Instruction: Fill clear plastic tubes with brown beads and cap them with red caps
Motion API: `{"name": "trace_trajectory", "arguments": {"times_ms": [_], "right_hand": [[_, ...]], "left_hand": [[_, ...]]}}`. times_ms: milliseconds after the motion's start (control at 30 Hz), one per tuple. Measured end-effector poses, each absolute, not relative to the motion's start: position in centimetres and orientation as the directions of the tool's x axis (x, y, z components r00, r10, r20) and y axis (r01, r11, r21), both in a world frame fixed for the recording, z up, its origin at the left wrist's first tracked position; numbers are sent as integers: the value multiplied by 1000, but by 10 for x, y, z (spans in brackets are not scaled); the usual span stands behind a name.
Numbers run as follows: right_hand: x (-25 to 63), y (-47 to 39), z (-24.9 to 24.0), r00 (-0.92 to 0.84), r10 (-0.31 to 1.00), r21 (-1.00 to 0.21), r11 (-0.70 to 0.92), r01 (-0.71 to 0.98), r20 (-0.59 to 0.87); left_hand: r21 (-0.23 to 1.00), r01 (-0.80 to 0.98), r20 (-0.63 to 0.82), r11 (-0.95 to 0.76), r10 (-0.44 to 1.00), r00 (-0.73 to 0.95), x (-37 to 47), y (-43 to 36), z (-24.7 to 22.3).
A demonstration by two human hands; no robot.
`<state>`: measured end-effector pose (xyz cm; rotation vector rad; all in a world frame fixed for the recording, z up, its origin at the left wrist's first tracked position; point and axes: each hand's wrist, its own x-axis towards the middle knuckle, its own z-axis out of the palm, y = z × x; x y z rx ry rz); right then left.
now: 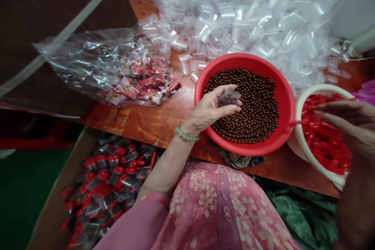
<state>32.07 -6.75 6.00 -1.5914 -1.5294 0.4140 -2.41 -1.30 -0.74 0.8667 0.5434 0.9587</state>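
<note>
My left hand (pixel 209 105), a green bead bracelet on its wrist, is closed around a small clear plastic tube (pixel 230 97) with dark contents. It is above a red basin (pixel 249 149) of small round brown balls (pixel 249 113). To the right, my right hand (pixel 351 119) is over a cream bucket (pixel 301 140) full of red plastic caps (pixel 325 136). Motion smears its fingers, so I cannot tell whether they hold a cap.
Clear empty tubes (pixel 234 11) are heaped at the back. A clear bag (pixel 88 62) lies at the left with red printed packets (pixel 143 84). Below the table's edge, a cardboard box (pixel 48 199) holds red-capped tubes (pixel 108 183). Green fabric (pixel 301 211) is at lower right.
</note>
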Motion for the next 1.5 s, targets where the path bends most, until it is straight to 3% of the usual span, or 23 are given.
{"name": "trace_trajectory", "arguments": {"times_ms": [67, 167, 300, 433, 700, 900, 1033, 1133, 1233, 1500], "right_hand": [[290, -48, 59, 235, 921, -874, 179, 452, 311], [239, -26, 42, 115, 961, -942, 215, 258, 251], [200, -14, 14, -25, 965, -942, 259, 213, 259], [188, -8, 3, 42, 954, -941, 286, 178, 298], [166, -12, 6, 91, 906, -867, 362, 344, 414], [157, -22, 5, -63, 872, -775, 463, 430, 486], [154, -23, 4, -199, 807, -612, 560, 558, 556], [150, -21, 4, -264, 721, -448, 630, 634, 640], [148, -20, 5, -314, 676, -360, 661, 658, 667], [156, -20, 10, -294, 709, -406, 639, 654, 641]], "left_hand": [[851, -450, -72, 271, 909, 411, -19, -14, -4], [866, -428, -111, 258, 934, 339, -14, -15, -1], [903, -383, -94, 197, 958, 272, -13, -15, 0], [912, -346, -94, 222, 932, 349, -15, -13, 0], [917, -346, -125, 197, 968, 219, -11, -11, 0], [921, -368, -118, 129, 992, 52, -8, -11, -1], [948, -304, -95, 93, 995, 9, -9, -10, -1], [945, -313, -88, 92, 996, 28, -9, -10, -2], [935, -344, -79, 86, 996, 32, -9, -10, -1], [946, -316, -56, 74, 996, 65, -11, -13, 3]]}}
